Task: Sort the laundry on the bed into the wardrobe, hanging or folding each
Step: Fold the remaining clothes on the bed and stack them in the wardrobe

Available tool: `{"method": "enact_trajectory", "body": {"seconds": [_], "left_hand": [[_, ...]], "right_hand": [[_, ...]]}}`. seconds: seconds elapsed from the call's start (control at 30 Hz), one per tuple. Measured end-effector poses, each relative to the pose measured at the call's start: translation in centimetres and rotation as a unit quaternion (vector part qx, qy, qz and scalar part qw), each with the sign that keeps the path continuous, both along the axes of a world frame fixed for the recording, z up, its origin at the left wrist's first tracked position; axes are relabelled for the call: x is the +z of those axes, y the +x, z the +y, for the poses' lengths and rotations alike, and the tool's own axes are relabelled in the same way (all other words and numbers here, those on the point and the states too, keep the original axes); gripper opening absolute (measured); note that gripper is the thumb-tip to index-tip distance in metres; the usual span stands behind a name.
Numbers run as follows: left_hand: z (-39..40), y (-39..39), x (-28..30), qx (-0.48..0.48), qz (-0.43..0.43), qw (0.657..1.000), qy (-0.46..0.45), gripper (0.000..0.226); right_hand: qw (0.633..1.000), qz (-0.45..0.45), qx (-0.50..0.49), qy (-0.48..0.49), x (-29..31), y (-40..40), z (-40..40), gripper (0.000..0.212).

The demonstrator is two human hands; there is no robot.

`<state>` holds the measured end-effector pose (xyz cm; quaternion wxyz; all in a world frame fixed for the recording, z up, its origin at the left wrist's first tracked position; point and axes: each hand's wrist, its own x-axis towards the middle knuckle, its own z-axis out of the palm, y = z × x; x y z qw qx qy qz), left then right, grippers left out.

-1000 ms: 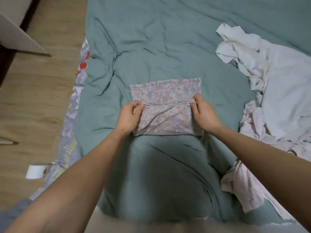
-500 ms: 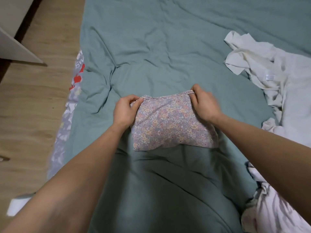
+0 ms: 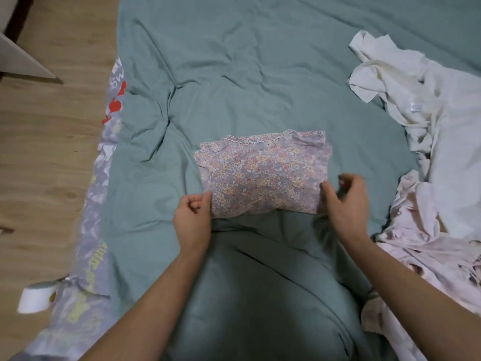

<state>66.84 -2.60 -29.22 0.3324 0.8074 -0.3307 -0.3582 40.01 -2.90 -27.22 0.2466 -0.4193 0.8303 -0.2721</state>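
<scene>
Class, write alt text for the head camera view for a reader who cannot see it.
A folded purple floral cotton garment lies on a teal bedspread, with a person's left hand and right hand at its near corners. A heap of crumpled white and pale pink laundry sits to the right.

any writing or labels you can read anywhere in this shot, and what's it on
"Sw": white letters on the printed sheet at the bed's left edge, cut off by the green duvet.
Yellow lettering lower on the same sheet: too blurred and foreshortened to read.
White tag on the cream garment: too small to read.
Floral garment: pattern only, no text.
</scene>
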Motion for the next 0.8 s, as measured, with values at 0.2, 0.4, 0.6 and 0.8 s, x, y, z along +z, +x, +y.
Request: {"method": "enact_trajectory", "body": {"seconds": [0.2,0.4,0.6,0.8], "left_hand": [[1.9,-1.4,0.3,0.005,0.000,1.000,0.022,0.021],[2.1,-2.4,0.5,0.056,0.212,0.976,0.004,0.020],[3.1,0.2,-0.7,-0.047,0.082,0.995,0.003,0.025],[4.4,-1.1,0.2,-0.094,-0.060,0.991,0.069,0.006]], "right_hand": [[0.995,-0.092,0.013,0.045,0.3,-0.4,2.3,0.013],[0.978,-0.207,-0.009,0.021,0.3,0.0,2.8,0.016],[0.991,-0.103,0.074,0.049,0.5,-2.6,2.4,0.018],[0.989,-0.038,0.084,0.117,0.5,-2.9,1.1,0.004]]}}
